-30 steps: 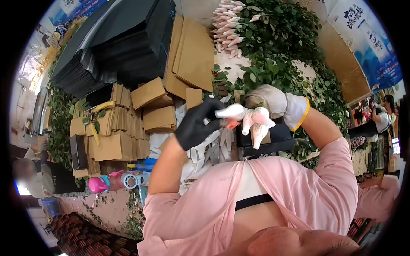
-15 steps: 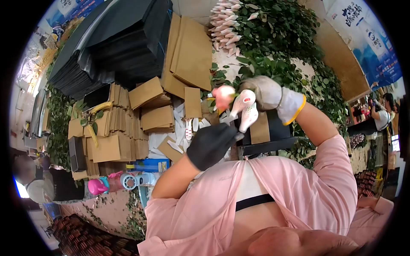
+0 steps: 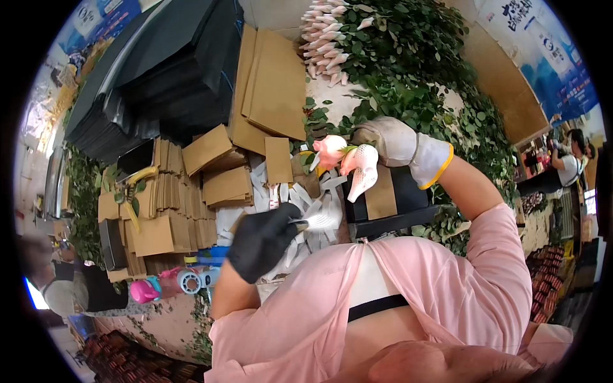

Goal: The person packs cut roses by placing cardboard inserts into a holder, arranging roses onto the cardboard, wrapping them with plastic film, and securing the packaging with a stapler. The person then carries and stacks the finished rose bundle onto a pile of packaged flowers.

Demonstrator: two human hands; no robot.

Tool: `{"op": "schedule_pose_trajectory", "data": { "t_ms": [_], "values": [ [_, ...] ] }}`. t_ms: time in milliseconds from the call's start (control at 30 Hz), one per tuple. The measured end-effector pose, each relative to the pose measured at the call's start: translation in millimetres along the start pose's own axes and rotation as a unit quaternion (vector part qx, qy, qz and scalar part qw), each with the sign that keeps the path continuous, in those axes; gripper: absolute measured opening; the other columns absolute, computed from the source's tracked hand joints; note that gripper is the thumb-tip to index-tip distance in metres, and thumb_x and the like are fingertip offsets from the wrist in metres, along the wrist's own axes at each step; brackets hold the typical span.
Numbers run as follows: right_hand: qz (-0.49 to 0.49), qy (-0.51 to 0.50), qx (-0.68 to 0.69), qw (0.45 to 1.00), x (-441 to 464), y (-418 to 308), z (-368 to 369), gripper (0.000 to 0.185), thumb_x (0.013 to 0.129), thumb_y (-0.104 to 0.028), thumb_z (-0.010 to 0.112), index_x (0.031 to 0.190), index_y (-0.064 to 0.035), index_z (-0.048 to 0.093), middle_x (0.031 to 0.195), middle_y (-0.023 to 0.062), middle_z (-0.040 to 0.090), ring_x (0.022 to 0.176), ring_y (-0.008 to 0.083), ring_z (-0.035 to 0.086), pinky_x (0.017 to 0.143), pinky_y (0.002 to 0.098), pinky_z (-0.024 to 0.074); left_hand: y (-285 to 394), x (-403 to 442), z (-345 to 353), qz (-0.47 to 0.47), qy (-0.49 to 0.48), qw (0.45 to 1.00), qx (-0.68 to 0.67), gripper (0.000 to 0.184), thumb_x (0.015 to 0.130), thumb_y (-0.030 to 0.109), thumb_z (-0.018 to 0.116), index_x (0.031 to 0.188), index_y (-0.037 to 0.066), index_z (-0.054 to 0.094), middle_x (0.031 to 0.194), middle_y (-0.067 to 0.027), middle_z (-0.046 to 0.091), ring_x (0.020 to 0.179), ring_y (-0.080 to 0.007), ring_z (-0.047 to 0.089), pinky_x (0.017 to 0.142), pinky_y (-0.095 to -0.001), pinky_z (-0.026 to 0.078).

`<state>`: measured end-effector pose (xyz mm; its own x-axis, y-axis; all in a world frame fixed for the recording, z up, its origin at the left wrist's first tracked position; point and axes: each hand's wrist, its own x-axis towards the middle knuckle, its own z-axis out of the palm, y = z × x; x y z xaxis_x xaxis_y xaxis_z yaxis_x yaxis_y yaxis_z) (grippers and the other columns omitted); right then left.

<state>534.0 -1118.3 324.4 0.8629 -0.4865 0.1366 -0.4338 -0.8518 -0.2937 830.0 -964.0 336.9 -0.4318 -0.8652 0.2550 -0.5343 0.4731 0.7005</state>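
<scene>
My left hand (image 3: 265, 236), in a black glove, is closed on a white foam net sleeve (image 3: 321, 221) that points right from its fingertips. My right hand (image 3: 386, 142), in a whitish work glove with a yellow cuff edge, is closed round several roses; its palm hides their stems. One pink rose (image 3: 329, 151) shows a bare bloom at the left of the bunch. Beside it, a rose in a white net sleeve (image 3: 364, 172) tips downward. Loose white sleeves (image 3: 300, 191) lie scattered between my hands.
Stacked cardboard pieces (image 3: 166, 191) and black sheets (image 3: 172, 70) stand at left. Leafy stems (image 3: 408, 51) with sleeved roses (image 3: 324, 41) lie at the back. A black box (image 3: 396, 198) sits below my right hand. A pink bottle (image 3: 145, 290) stands at lower left; another person (image 3: 568, 163) is far right.
My left hand has moved left and down, away from the roses, with a white net sleeve now visible in its fingers. My right hand stays nearly in place, the roses turned slightly.
</scene>
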Motion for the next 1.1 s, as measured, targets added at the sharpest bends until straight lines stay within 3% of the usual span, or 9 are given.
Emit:
{"op": "schedule_pose_trajectory", "data": {
  "t_ms": [67, 233, 333, 433, 533, 667, 733, 833, 1100],
  "values": [
    [0.008, -0.038, -0.002, 0.999, 6, -4, 7, 0.022, 0.071, -0.01, 0.064, 0.093, -0.0082, 0.058, 0.087, 0.0109, 0.06, 0.082, 0.0319, 0.06, 0.07, 0.0409, 0.048, 18, 18, -10, -0.053, 0.028, 0.995, 0.076, 0.036, 0.072, 0.023, 0.075, 0.096, 0.006, 0.055, 0.086, -0.0133, 0.063, 0.075, -0.0288, 0.063, 0.064, -0.0364, 0.05],
    [-0.007, -0.006, -0.055, 0.998, 21, -32, -1, 0.025, 0.073, -0.011, 0.063, 0.098, -0.0081, 0.059, 0.089, 0.0108, 0.06, 0.083, 0.0306, 0.06, 0.072, 0.0406, 0.0483, 23, 43, 22, 0.229, 0.059, 0.952, 0.196, 0.026, 0.073, 0.011, 0.057, 0.099, 0.01, 0.056, 0.071, -0.0057, 0.05, 0.06, -0.0255, 0.057, 0.05, -0.0386, 0.045],
    [0.023, 0.029, -0.033, 0.999, 5, -6, -4, 0.033, 0.066, -0.007, 0.067, 0.098, -0.0074, 0.058, 0.094, 0.0115, 0.061, 0.086, 0.0316, 0.06, 0.073, 0.0397, 0.0486, 19, -6, -2, 0.231, 0.068, 0.962, 0.126, 0.032, 0.072, 0.017, 0.068, 0.1, 0.008, 0.057, 0.078, -0.0082, 0.063, 0.064, -0.0283, 0.063, 0.054, -0.0364, 0.049],
    [0.017, 0.068, -0.039, 0.997, 3, -6, -6, 0.033, 0.067, -0.008, 0.067, 0.098, -0.0068, 0.058, 0.093, 0.0114, 0.061, 0.086, 0.0314, 0.06, 0.073, 0.0398, 0.0485, -7, 12, 4, -0.104, -0.008, 0.985, 0.138, 0.049, 0.067, 0.028, 0.08, 0.1, 0.004, 0.052, 0.067, -0.0101, 0.058, 0.061, -0.0276, 0.062, 0.055, -0.0349, 0.049],
    [0.048, 0.053, 0.021, 0.997, 11, -8, 3, 0.032, 0.066, -0.009, 0.068, 0.097, -0.0065, 0.059, 0.091, 0.0112, 0.062, 0.085, 0.0312, 0.06, 0.073, 0.0393, 0.0486, 7, 39, 47, 0.037, 0.074, 0.989, -0.119, 0.035, 0.077, 0.017, 0.07, 0.102, 0.004, 0.05, 0.079, -0.0154, 0.062, 0.068, -0.0343, 0.063, 0.057, -0.0374, 0.048],
    [-0.021, 0.079, 0.09, 0.993, 15, 11, -7, 0.028, 0.068, -0.009, 0.068, 0.095, -0.0059, 0.059, 0.083, 0.011, 0.062, 0.08, 0.0286, 0.061, 0.071, 0.038, 0.0482, 14, 33, 44, 0.118, 0.108, 0.979, -0.127, 0.015, 0.074, 0.002, 0.069, 0.084, 0.001, 0.058, 0.07, -0.0085, 0.061, 0.059, -0.018, 0.06, 0.055, -0.028, 0.046],
    [-0.28, 0.095, 0.196, 0.935, 36, 18, -70, 0.032, 0.072, -0.008, 0.066, 0.104, -0.0057, 0.058, 0.095, 0.0162, 0.06, 0.088, 0.0316, 0.059, 0.077, 0.0381, 0.0479, 10, -4, 30, 0.095, 0.159, 0.968, -0.168, 0.014, 0.073, 0.002, 0.069, 0.082, 0.0, 0.059, 0.065, -0.0093, 0.059, 0.056, -0.0181, 0.058, 0.054, -0.0288, 0.045],
    [-0.153, 0.167, -0.035, 0.973, 0, -36, -168, 0.028, 0.08, -0.014, 0.058, 0.106, -0.0052, 0.058, 0.099, 0.0132, 0.06, 0.093, 0.0276, 0.059, 0.079, 0.036, 0.0473, -34, 2, 24, -0.208, -0.194, 0.939, 0.192, 0.032, 0.074, 0.031, 0.073, 0.09, 0.005, 0.061, 0.078, -0.0174, 0.063, 0.066, -0.0343, 0.061, 0.062, -0.0375, 0.048],
    [0.036, 0.31, -0.294, 0.904, -137, -144, -288, 0.033, 0.095, -0.029, 0.044, 0.113, -0.0046, 0.056, 0.109, 0.0075, 0.06, 0.104, 0.0199, 0.056, 0.084, 0.0318, 0.0463, -50, 74, 148, 0.076, -0.156, 0.98, -0.094, 0.014, 0.076, 0.015, 0.066, 0.089, 0.008, 0.068, 0.094, -0.0124, 0.064, 0.088, -0.0293, 0.06, 0.081, -0.0394, 0.046]
  ]
}}
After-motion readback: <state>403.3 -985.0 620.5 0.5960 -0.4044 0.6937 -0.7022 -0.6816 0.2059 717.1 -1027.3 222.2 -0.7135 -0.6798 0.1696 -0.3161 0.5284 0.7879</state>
